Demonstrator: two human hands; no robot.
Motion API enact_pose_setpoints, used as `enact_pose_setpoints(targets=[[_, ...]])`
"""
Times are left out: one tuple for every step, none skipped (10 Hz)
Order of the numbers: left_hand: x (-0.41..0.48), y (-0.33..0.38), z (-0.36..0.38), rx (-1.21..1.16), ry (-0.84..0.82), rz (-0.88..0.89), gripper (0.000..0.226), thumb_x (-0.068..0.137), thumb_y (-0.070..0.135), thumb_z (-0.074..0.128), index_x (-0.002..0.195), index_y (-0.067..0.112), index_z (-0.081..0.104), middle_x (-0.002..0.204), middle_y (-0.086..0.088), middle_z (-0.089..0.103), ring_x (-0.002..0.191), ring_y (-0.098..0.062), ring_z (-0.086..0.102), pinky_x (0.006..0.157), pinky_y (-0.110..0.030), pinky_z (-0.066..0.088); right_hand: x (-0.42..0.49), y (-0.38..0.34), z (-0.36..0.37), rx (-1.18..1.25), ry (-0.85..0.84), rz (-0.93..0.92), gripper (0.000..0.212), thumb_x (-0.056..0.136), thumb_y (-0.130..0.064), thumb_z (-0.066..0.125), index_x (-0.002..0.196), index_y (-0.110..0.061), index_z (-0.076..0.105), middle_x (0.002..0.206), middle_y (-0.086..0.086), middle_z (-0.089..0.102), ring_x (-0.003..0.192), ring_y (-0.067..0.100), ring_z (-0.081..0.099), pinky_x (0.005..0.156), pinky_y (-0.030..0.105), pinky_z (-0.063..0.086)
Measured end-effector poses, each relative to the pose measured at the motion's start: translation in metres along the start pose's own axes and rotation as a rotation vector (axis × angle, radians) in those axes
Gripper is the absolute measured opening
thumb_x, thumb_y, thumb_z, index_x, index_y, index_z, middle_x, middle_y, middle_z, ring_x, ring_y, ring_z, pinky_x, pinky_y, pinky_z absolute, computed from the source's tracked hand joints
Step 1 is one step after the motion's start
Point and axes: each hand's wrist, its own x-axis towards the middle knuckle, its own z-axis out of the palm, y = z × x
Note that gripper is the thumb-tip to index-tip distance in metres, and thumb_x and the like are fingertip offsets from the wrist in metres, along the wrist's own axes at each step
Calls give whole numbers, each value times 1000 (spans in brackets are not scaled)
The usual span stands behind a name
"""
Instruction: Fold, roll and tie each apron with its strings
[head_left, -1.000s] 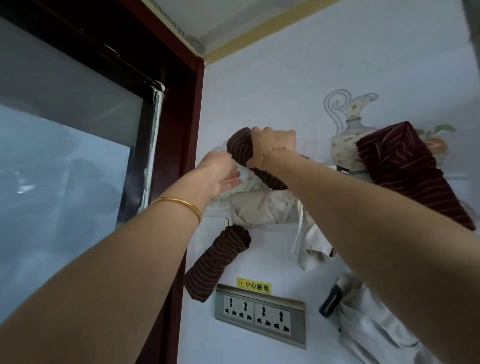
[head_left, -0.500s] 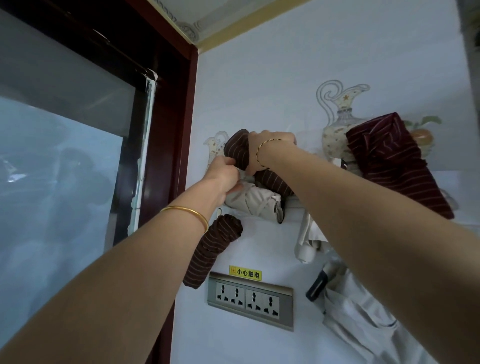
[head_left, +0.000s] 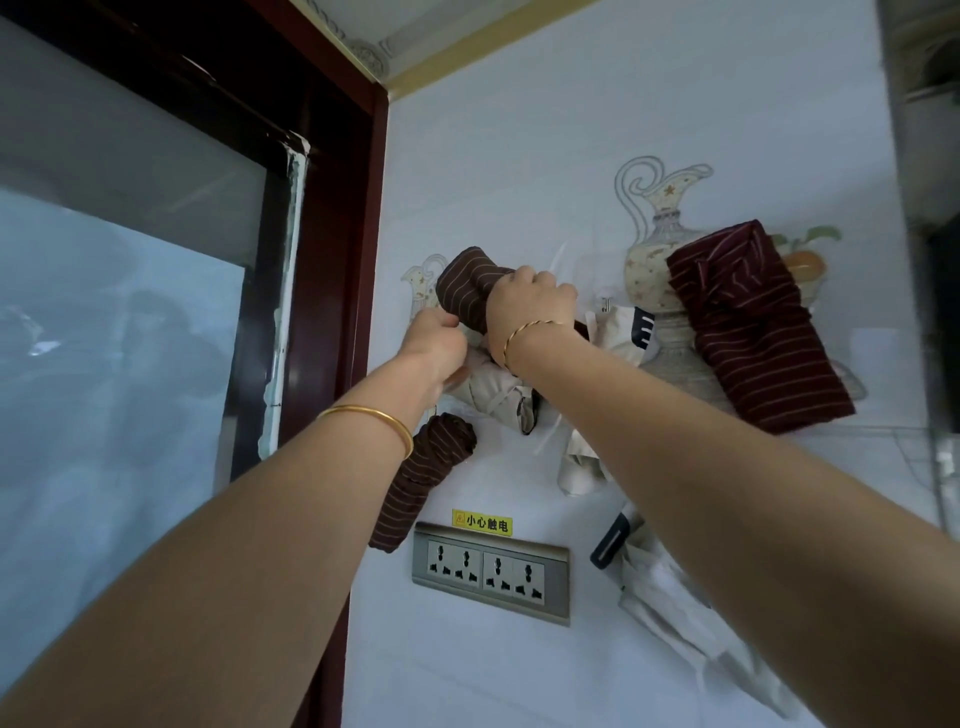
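Observation:
My right hand is raised to the wall and gripped around a rolled brown striped apron. Just below and to the left, my left hand is closed on part of that bundle, next to beige cloth hanging there; what its fingers pinch is hidden. A second rolled brown striped apron hangs below my left wrist. A dark red striped apron, rolled and tied, hangs on the wall at the right.
A four-way socket strip with a yellow warning label sits on the wall below. More beige aprons hang down at the lower right. A dark wooden window frame borders the wall on the left.
My left hand has gone from open beside the roll to closed just under it. The view has shifted slightly; the right hand keeps its grip on the roll.

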Motion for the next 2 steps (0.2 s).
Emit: enact_pose_setpoints(targets=[[-7,1,-1,67,71,1,57,88,-11,37,141,9,39,135,-17,49,104,-27,57,84,-35,53,-7,-2,-1,43,65,-26,48,92,-17,47,136,-3,36,135,15,42,125,32,42,102,46,38],[-12,0,-5,106,238,24,50,87,-9,40,134,6,47,139,-13,45,121,-31,49,98,-43,48,-19,3,-4,171,217,-60,40,92,-11,44,131,-2,40,131,14,44,121,32,44,95,39,38]])
